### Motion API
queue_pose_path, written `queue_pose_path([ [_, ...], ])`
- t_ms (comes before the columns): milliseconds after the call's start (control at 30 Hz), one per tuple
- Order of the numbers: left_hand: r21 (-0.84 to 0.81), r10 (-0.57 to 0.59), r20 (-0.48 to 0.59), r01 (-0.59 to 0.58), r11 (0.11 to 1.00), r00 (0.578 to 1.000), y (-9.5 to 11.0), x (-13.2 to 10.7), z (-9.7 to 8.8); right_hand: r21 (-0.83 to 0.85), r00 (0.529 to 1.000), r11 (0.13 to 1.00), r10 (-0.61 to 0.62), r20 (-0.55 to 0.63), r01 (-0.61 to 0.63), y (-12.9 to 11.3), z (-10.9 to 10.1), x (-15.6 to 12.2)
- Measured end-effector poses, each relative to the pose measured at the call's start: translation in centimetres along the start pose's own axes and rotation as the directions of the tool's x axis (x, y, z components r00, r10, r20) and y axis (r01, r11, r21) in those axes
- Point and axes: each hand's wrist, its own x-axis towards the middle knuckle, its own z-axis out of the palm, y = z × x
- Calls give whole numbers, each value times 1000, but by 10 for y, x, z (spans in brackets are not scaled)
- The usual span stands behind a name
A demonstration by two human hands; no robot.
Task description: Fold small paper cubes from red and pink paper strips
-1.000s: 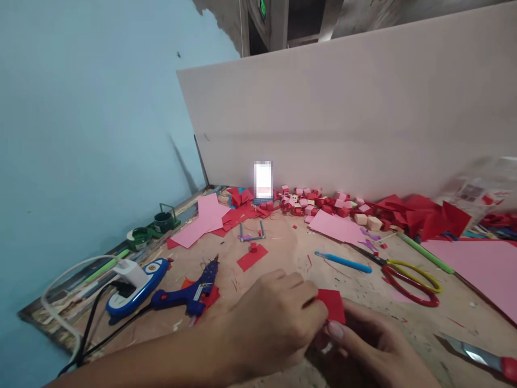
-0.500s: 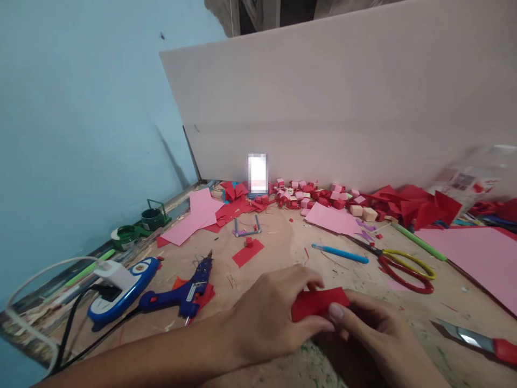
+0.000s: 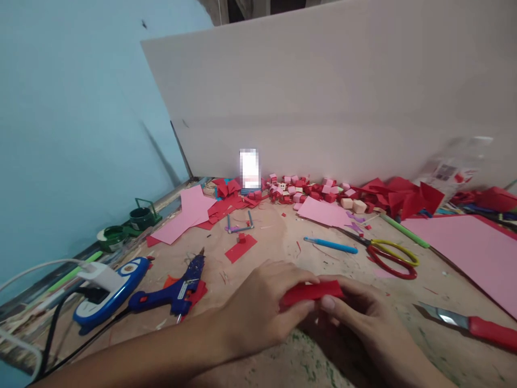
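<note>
Between my hands is a small folded piece of red paper, held above the near part of the wooden table. My left hand grips its left end between thumb and fingers. At the other end, my right hand pinches it, the thumb pressed on the front side and the fingers behind. A flat red paper strip with a tiny red cube on it lies beyond my left hand. The blue glue gun rests to the left of that hand.
Scissors, a blue pen-like stick and a red-handled cutter knife lie on the right. A blue power strip with cables sits left. Small paper cubes, a lit phone and a plastic bottle line the white board.
The red paper has tipped to show a narrower, flatter face, and my left fingers now reach further over it. The whole view has shifted slightly, moving things left.
</note>
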Motion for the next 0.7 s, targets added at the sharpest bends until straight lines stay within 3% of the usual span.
queue_pose_path([
  [133, -103, -148, 21, 150, 983, 989, 1, 1, 0, -68, 1000, 998, 6, 4, -5, 1, -2, 0],
  [300, -89, -233, 102, 242, 966, 967, 1, 5, -1, 14, 997, 1000, 2, -79, -1, -5, 7, -5],
  [467, -52, -260, 89, 265, 963, 961, 5, 6, -3, 123, 999, 992, -35, 0, 35, -13, 10, -4],
  [700, -56, -233, 105, 240, 969, 967, 1, 8, -2, 33, 997, 999, -16, 72, 14, -15, 4, -2],
])
